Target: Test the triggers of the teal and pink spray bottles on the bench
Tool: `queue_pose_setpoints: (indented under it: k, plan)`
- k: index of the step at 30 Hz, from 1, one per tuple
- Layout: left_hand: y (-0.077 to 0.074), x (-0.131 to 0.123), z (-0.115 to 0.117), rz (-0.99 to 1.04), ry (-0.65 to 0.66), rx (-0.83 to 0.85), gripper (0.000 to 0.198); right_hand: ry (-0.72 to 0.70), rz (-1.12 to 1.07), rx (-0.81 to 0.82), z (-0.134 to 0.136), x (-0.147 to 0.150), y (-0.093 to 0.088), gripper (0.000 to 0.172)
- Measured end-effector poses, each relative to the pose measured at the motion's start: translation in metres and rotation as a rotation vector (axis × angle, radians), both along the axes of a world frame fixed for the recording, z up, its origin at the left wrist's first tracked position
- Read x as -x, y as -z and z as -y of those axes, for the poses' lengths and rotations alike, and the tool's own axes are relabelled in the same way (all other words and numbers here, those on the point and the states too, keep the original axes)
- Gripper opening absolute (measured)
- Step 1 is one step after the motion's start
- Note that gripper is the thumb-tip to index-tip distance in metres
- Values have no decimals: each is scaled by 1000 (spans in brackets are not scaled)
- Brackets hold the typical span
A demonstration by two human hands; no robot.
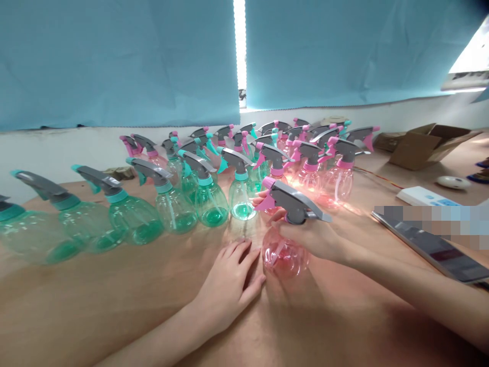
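Note:
My right hand (305,234) is wrapped round the neck of a pink spray bottle (284,260) with a grey and pink trigger head. The bottle's nozzle points to the back left. Beside it, my left hand (233,270) lies palm down on the table with its fingers spread, thumb close to the bottle's base. Just beyond my hands stands a green spray bottle (244,199) with a teal collar. Several more green bottles (139,216) run off to the left in a row, and pink bottles (340,178) stand behind the held one.
More spray bottles crowd the back, under a blue curtain (122,61). To the right lie a phone (435,247), a white power strip (424,196) and a white computer mouse (453,182). An open cardboard box (414,148) stands behind them on the wooden table (133,300).

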State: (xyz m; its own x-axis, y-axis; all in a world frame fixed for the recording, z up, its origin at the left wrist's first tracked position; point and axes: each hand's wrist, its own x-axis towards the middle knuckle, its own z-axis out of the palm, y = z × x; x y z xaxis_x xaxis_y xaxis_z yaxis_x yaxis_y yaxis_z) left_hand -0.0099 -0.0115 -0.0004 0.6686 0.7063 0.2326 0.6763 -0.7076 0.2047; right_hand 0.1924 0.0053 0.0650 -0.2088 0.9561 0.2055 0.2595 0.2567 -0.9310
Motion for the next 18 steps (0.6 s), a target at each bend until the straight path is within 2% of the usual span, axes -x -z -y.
queue_pose_setpoints:
  k: [3, 6, 8, 14, 18]
  plan:
    - [-1, 0, 0, 2, 3, 1, 37, 2, -5, 27, 1, 1, -3, 32]
    - [-2, -1, 0, -7, 2, 2, 37, 12, -8, 53, 1, 1, -5, 11]
    - [-2, -1, 0, -12, -2, 3, 38, 25, 1, 60, 1, 1, -6, 6]
    - [-1, 0, 0, -15, -2, -12, 38, 2, 32, 29, 3, 0, -7, 7]
    - [1, 0, 0, -24, -1, -23, 39, 44, 37, -75, 3, 1, -11, 22]
